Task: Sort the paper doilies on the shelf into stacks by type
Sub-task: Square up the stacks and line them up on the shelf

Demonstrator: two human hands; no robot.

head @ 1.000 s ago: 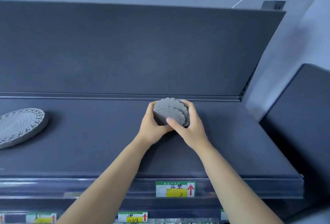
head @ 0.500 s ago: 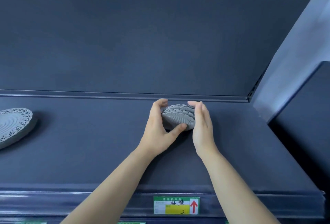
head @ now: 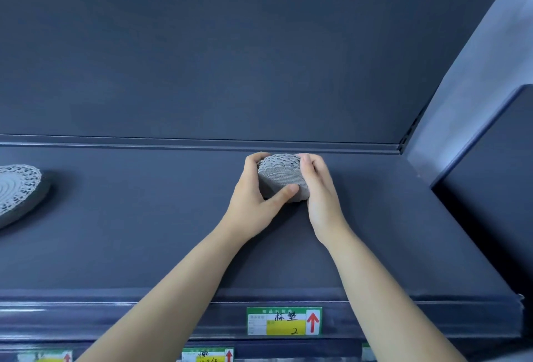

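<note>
Just right of the frame's centre, I am squaring up a small stack of doilies (head: pixel 281 172) on the dark shelf (head: pixel 144 232), close to its back ledge. My left hand (head: pixel 253 203) is gripping the stack's left side, fingers curling over the far rim and thumb lying across the near edge. My right hand (head: pixel 320 188) is cupping the right side, fingers hooking over the top rim, thumb hidden from view. Neither hand is spreading wide: both are closing snugly on the paper, with nothing else in them. I am pressing from two sides, I judge, because thin loose sheets slide apart easily and need their edges lined up to sit as one pile.

The stack is showing grey in this light: round, scalloped at the rim, with rows of small fish-scale cut-outs towards the edge and a finely dotted middle. Whether its base is lying flat I cannot tell.

At the far left edge of the frame a larger stack of doilies (head: pixel 17 188) is lying well apart, lacier, with open holes round a ringed centre. That looks like another type, probably being kept separate so the kinds are not mixing. At bottom centre a green and yellow price label (head: pixel 284 320) with a red arrow is sitting on the shelf's front rail.
</note>
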